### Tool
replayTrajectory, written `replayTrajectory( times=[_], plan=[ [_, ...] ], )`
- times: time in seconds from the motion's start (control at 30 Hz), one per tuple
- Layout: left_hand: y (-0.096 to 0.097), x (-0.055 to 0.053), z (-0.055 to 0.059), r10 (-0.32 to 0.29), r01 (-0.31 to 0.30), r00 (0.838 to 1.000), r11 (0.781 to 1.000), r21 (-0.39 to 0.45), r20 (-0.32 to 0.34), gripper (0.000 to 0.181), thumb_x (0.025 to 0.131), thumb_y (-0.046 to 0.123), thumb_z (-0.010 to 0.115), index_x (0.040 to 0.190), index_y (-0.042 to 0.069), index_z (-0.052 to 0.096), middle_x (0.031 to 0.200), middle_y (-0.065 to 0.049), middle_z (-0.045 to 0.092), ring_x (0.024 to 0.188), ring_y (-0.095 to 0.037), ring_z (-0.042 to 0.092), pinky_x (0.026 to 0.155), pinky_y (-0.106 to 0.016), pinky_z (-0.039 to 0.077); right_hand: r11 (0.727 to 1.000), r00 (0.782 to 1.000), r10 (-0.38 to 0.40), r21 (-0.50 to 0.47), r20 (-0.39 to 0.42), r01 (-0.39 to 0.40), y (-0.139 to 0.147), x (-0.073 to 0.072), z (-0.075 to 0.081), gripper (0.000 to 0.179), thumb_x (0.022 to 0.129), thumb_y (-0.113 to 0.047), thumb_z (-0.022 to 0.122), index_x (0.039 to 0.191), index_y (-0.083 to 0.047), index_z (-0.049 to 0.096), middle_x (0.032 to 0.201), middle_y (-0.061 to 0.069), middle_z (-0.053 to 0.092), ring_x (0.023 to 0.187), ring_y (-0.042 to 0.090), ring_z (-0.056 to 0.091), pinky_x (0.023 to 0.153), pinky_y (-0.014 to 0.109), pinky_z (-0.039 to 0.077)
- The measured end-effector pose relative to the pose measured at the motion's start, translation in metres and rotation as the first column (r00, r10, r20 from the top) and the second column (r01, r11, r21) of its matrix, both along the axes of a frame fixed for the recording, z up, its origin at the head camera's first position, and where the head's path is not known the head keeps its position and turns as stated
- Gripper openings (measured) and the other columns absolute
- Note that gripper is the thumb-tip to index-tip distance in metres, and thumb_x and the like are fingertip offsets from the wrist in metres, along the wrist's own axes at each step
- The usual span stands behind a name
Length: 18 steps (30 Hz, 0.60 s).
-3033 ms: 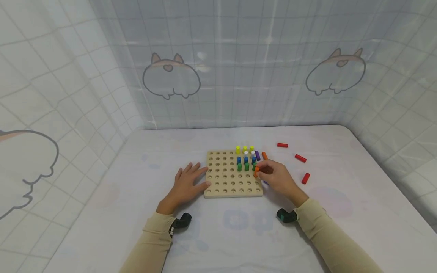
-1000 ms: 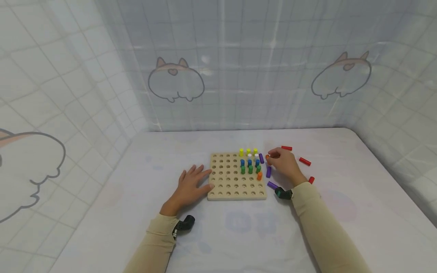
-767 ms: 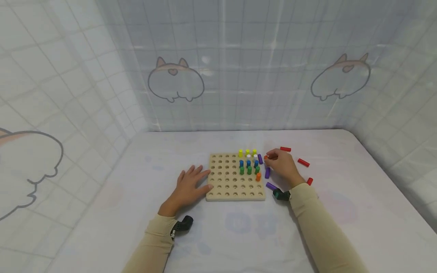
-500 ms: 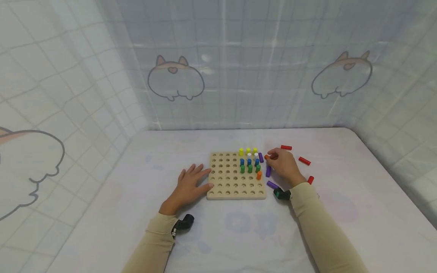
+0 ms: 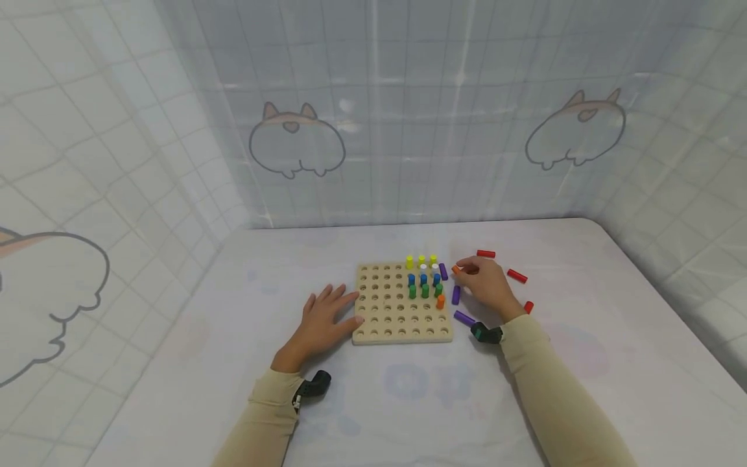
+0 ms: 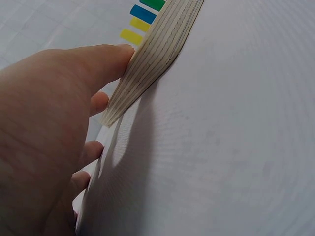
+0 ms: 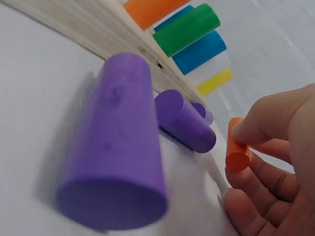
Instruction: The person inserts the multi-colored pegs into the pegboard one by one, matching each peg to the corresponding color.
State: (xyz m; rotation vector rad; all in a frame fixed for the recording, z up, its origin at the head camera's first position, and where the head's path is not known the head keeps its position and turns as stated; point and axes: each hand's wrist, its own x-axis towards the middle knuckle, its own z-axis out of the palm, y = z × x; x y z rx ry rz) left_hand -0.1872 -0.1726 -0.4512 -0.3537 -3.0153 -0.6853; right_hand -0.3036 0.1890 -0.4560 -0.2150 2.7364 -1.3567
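Note:
A square wooden pegboard (image 5: 388, 318) lies on the table, with yellow, white, blue and green pegs (image 5: 425, 291) upright in its right-hand columns. One orange peg (image 5: 440, 302) stands at the right edge below the green row. My left hand (image 5: 321, 324) has its fingers spread; thumb and forefinger touch the board's left edge, as the left wrist view also shows. Just beyond the board's right side, my right hand (image 5: 486, 285) pinches another orange peg (image 7: 237, 145) between thumb and fingers.
Three purple pegs (image 5: 456, 295) lie along the board's right side, one very near the right wrist camera. Three red pegs (image 5: 517, 275) lie scattered farther right. A tiled curtain (image 5: 408, 162) with printed animal outlines rises behind the table.
Three seconds ago my right hand held an orange peg at the board; that peg now stands in it. The hand moved up and right to another orange peg. My left hand stayed at the board's edge.

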Motion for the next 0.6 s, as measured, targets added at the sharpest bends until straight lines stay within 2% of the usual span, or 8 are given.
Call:
replayTrajectory(
  times=[0.27, 0.5, 0.6],
  plan=[
    [0.001, 0.001, 0.001, 0.004, -0.004, 1.000, 1.000, 0.005, -0.008, 0.063, 0.096, 0.052, 0.060, 0.150, 0.020, 0.050, 0.159, -0.015, 0.034, 0.150, -0.041, 0.016, 0.115, -0.066, 0.003, 0.998, 1.000, 0.024, -0.059, -0.008, -0.025, 0.001, 0.002, 0.004, 0.037, 0.100, -0.027, 0.060, 0.134, -0.013, 0.061, 0.121, 0.009, 0.063, 0.102, 0.026, 0.062, 0.087, 0.040, 0.055],
    [0.001, 0.000, 0.001, -0.001, 0.001, 1.000, 1.000, 0.014, -0.002, 0.064, 0.096, 0.054, 0.059, 0.150, 0.021, 0.050, 0.160, -0.014, 0.033, 0.150, -0.040, 0.015, 0.116, -0.065, 0.001, 0.981, 0.998, 0.033, -0.192, 0.045, -0.024, 0.000, 0.008, 0.013, 0.046, 0.100, -0.027, 0.059, 0.145, -0.016, 0.055, 0.125, 0.009, 0.061, 0.108, 0.027, 0.063, 0.092, 0.041, 0.055],
    [0.000, -0.002, -0.001, -0.001, 0.001, 1.000, 1.000, 0.008, 0.004, 0.065, 0.096, 0.054, 0.059, 0.151, 0.021, 0.049, 0.161, -0.012, 0.033, 0.151, -0.039, 0.014, 0.116, -0.064, 0.001, 0.973, 0.998, 0.047, -0.226, 0.043, -0.036, -0.001, 0.011, 0.016, 0.045, 0.101, -0.023, 0.058, 0.146, -0.015, 0.054, 0.126, 0.010, 0.060, 0.108, 0.027, 0.063, 0.091, 0.039, 0.055]
  ],
)
